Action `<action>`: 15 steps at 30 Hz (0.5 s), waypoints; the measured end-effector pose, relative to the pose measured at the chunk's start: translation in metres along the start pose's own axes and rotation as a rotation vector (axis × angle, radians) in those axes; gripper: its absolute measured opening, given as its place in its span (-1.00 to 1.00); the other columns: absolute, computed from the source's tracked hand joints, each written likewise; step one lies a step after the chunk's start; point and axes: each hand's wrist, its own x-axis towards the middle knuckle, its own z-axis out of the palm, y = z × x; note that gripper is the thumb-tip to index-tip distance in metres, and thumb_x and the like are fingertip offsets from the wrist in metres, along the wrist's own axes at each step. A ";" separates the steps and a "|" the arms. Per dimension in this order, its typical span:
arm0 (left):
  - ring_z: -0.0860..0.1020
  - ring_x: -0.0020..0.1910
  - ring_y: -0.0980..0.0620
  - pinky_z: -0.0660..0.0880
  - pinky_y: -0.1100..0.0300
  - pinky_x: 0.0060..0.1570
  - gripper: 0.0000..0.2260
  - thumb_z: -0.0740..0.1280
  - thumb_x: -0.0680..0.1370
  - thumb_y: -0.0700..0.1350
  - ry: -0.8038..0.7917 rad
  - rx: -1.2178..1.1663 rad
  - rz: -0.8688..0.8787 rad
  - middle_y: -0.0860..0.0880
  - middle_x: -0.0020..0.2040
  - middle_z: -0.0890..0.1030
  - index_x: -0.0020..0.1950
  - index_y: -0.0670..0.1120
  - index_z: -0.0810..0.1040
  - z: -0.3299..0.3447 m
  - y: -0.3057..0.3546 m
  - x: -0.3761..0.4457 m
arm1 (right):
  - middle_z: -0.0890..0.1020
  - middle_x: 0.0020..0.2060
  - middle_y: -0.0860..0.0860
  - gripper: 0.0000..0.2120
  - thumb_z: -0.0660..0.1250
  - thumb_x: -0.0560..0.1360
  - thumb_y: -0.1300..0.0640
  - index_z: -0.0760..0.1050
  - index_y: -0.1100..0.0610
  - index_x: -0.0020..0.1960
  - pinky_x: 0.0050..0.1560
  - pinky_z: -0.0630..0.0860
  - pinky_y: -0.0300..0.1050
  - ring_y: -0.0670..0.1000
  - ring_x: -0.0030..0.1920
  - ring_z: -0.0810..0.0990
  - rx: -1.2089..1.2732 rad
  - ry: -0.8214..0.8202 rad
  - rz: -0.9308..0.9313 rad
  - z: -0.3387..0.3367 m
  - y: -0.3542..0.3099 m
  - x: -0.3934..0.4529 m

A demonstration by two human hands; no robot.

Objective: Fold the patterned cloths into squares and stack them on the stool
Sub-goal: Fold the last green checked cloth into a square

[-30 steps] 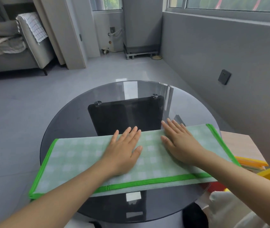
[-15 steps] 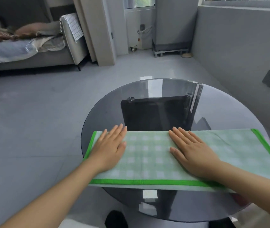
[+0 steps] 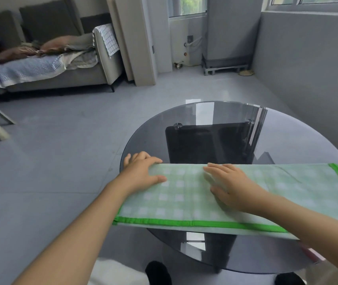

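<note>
Green checked cloth (image 3: 184, 194), folded to a long strip across the lower centre on the glass table (image 3: 287, 140): left hand (image 3: 141, 171) grips its left end, fingers curled over the edge, right hand (image 3: 230, 184) presses mid-strip with loosely bent fingers, where an anchored centre should keep the end-over-end fold square.

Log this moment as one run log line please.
phase: folding | green checked cloth: long strip on glass table | left hand: grips cloth's left end | right hand: rests mid-cloth
</note>
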 end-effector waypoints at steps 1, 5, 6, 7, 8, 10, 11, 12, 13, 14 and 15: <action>0.26 0.30 0.04 -0.04 0.07 0.45 -0.53 0.40 0.43 0.19 0.001 -0.001 -0.002 0.06 0.17 0.36 0.31 0.16 0.44 -0.002 0.000 0.003 | 0.29 0.43 -0.08 -0.48 0.20 0.56 -0.02 0.17 0.00 0.48 0.40 0.12 -0.15 0.01 0.40 0.22 0.036 -0.008 -0.034 -0.001 -0.007 0.004; 0.29 0.20 0.05 0.19 0.18 0.21 -0.59 0.52 0.29 0.18 0.015 -0.068 -0.034 0.07 0.05 0.36 0.05 0.10 0.52 -0.008 -0.001 0.012 | 0.31 0.33 -0.11 -0.36 0.25 0.44 -0.27 0.19 -0.13 0.45 0.35 0.14 -0.12 0.00 0.31 0.22 0.018 -0.033 -0.044 0.002 -0.022 0.016; 0.30 0.16 0.05 0.25 0.16 0.18 -0.58 0.53 0.27 0.19 0.014 -0.066 -0.048 0.07 0.03 0.36 0.01 0.07 0.51 -0.009 -0.001 0.012 | 0.28 0.31 -0.11 -0.33 0.24 0.42 -0.32 0.18 -0.15 0.45 0.34 0.12 -0.11 0.00 0.31 0.20 -0.007 -0.048 -0.037 0.002 -0.023 0.018; 0.32 0.12 0.06 0.32 0.14 0.15 -0.57 0.54 0.25 0.19 0.014 -0.058 -0.066 0.06 0.01 0.37 -0.03 0.05 0.49 -0.011 -0.001 0.012 | 0.26 0.31 -0.11 -0.30 0.23 0.39 -0.36 0.16 -0.16 0.45 0.34 0.11 -0.10 0.01 0.31 0.19 -0.025 -0.064 -0.033 0.003 -0.024 0.020; 0.37 0.08 0.05 0.38 0.13 0.08 -0.57 0.55 0.24 0.20 0.018 -0.055 -0.088 0.06 -0.01 0.40 -0.07 0.04 0.47 -0.013 -0.002 0.012 | 0.24 0.30 -0.10 -0.27 0.23 0.37 -0.39 0.14 -0.17 0.46 0.34 0.11 -0.09 0.01 0.32 0.18 -0.030 -0.081 -0.028 0.002 -0.025 0.021; 0.49 -0.06 0.04 0.45 0.13 -0.09 -0.61 0.56 0.25 0.14 0.021 -0.105 -0.154 0.07 -0.08 0.50 -0.13 0.02 0.47 -0.018 -0.007 0.011 | 0.22 0.31 -0.11 -0.22 0.24 0.34 -0.41 0.12 -0.17 0.47 0.36 0.09 -0.08 0.00 0.33 0.15 -0.021 -0.111 -0.019 0.001 -0.025 0.022; 0.52 -0.13 0.03 0.46 0.14 -0.16 -0.64 0.58 0.26 0.09 0.021 -0.183 -0.194 0.06 -0.13 0.54 -0.15 -0.01 0.49 -0.020 -0.012 0.010 | 0.21 0.31 -0.11 -0.20 0.25 0.33 -0.41 0.10 -0.17 0.47 0.36 0.08 -0.07 0.00 0.34 0.14 -0.018 -0.125 -0.016 0.001 -0.025 0.022; 0.53 -0.18 0.03 0.46 0.16 -0.21 -0.67 0.58 0.27 0.02 0.017 -0.281 -0.232 0.04 -0.17 0.56 -0.16 -0.04 0.50 -0.023 -0.017 0.009 | 0.20 0.32 -0.11 -0.18 0.26 0.32 -0.42 0.09 -0.17 0.48 0.37 0.07 -0.07 0.00 0.34 0.13 -0.022 -0.138 -0.015 0.000 -0.025 0.022; 0.54 -0.22 0.03 0.46 0.17 -0.24 -0.70 0.59 0.29 -0.04 0.005 -0.377 -0.265 0.02 -0.20 0.57 -0.16 -0.07 0.52 -0.025 -0.022 0.008 | 0.19 0.33 -0.11 -0.16 0.26 0.31 -0.43 0.07 -0.17 0.48 0.37 0.06 -0.07 0.00 0.34 0.12 -0.027 -0.149 -0.014 0.000 -0.025 0.022; 0.55 -0.23 0.02 0.48 0.18 -0.25 -0.73 0.58 0.31 -0.09 -0.020 -0.464 -0.293 0.00 -0.21 0.58 -0.15 -0.09 0.53 -0.027 -0.027 0.006 | 0.19 0.33 -0.11 -0.15 0.26 0.31 -0.43 0.06 -0.17 0.48 0.38 0.05 -0.07 0.00 0.35 0.12 -0.029 -0.156 -0.012 -0.001 -0.025 0.022; 0.58 -0.23 -0.01 0.52 0.15 -0.21 -0.76 0.56 0.33 -0.13 -0.055 -0.539 -0.321 -0.03 -0.21 0.60 -0.13 -0.12 0.54 -0.029 -0.031 0.005 | 0.18 0.33 -0.11 -0.14 0.26 0.30 -0.43 0.05 -0.17 0.49 0.38 0.05 -0.07 0.00 0.35 0.11 -0.028 -0.162 -0.010 -0.002 -0.026 0.021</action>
